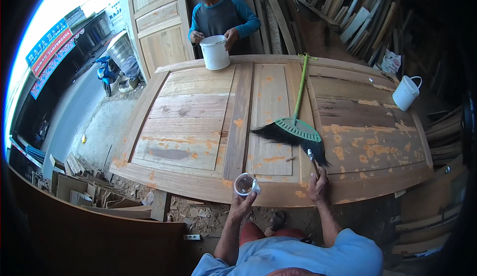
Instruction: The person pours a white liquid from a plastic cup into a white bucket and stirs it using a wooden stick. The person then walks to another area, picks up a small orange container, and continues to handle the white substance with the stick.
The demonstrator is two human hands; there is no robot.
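Note:
My left hand (pixel 242 204) is closed around a small clear plastic cup (pixel 244 183) with some whitish stuff at its rim, above the panel's near edge. In my right hand (pixel 318 185) is a slim paintbrush (pixel 313 162), its pale, shiny end pointing away from me. The brush overlaps the black bristles of a green broom (pixel 298 129) lying across the panel. Beneath all this lies a large wooden door panel (pixel 189 100), patched with orange-brown filler, mostly on its right section and along the near side.
Across the panel, a person in a blue-sleeved shirt (pixel 221 18) holds a white bucket (pixel 214 52) at the far edge. Another white bucket (pixel 406 93) sits at the right end. Planks (pixel 343 18) lean at the back right; wood offcuts (pixel 89 191) lie at the left.

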